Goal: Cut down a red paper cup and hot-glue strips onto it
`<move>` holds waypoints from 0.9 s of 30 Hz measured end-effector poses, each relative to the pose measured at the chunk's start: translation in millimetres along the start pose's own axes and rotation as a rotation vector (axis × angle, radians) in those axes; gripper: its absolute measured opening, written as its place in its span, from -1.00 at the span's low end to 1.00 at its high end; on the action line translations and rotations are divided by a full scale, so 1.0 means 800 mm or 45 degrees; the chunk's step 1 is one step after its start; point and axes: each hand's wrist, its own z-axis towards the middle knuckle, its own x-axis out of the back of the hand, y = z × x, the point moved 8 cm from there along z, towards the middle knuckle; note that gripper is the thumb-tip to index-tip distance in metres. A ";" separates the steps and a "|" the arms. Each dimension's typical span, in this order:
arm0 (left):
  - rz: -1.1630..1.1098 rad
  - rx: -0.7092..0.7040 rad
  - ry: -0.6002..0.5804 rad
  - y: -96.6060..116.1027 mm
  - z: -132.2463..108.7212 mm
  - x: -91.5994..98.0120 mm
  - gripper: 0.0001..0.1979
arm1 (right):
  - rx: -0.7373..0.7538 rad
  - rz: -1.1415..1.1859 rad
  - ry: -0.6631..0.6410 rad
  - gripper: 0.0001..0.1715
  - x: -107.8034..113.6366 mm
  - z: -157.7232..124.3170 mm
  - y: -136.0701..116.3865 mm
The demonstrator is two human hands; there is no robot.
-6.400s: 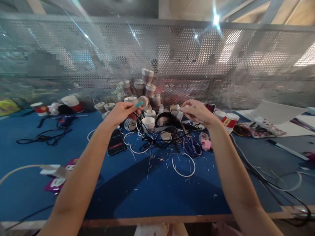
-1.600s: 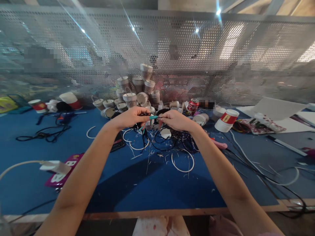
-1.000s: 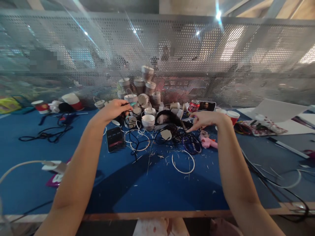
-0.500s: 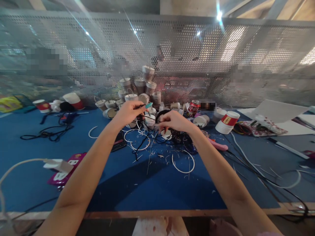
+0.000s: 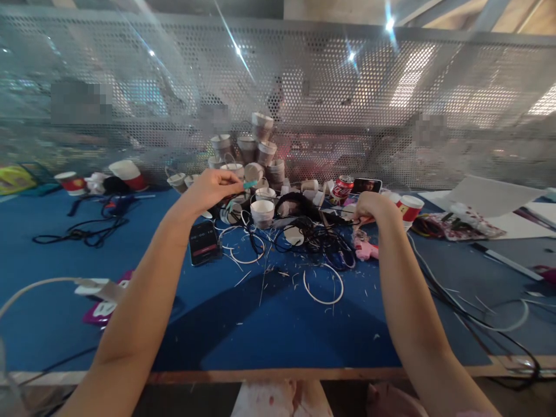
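Cord, black, thin and looping, lies tangled near a round-rimmed white cup on the blue table; the hands are apart, the left hand pinching a slim turquoise piece, the right hand curled near the cord, its hold impossible to tell

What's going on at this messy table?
Someone is working with two bare hands over a blue tabletop. The left hand is by the piled small cups, with something teal at its fingertips, too small to identify. The right hand is at the far side of a tangle of black cords, just beyond a pink object; whether it grips anything is unclear. A phone lies beside the left forearm.
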 end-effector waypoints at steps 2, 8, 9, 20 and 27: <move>0.092 0.028 -0.208 -0.001 -0.007 -0.005 -0.74 | -0.043 -0.008 -0.005 -0.83 0.002 0.001 0.014; 0.168 -0.001 -0.401 0.001 -0.018 -0.006 -0.77 | 0.171 0.023 -0.209 -0.55 -0.004 -0.023 -0.001; 0.146 -0.013 -0.329 0.004 -0.015 -0.005 -0.77 | 0.282 0.034 -0.218 -0.35 -0.001 -0.033 -0.015; -0.095 -0.157 -0.274 0.040 -0.003 -0.057 -0.73 | 1.411 0.610 -0.119 -0.50 -0.019 -0.140 -0.214; -0.086 -0.162 -0.293 0.047 -0.009 -0.056 -0.70 | 1.246 0.652 -0.090 -0.75 -0.021 -0.109 -0.201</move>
